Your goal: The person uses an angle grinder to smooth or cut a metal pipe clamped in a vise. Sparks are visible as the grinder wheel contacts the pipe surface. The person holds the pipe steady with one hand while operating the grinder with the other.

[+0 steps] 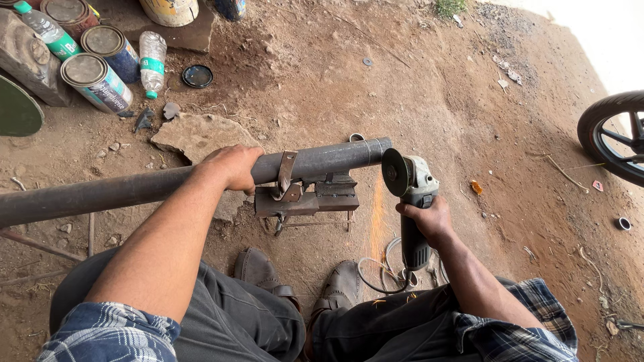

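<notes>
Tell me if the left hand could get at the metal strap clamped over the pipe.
Probably yes: the left hand grips the pipe right beside the metal strap, with nothing between them.

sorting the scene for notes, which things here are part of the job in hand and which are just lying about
In use:
left hand on pipe
right hand holding grinder, disc at the pipe's end
clamp stand under the pipe

Lying about:
tins
bottles
flat stone
wheel
</notes>
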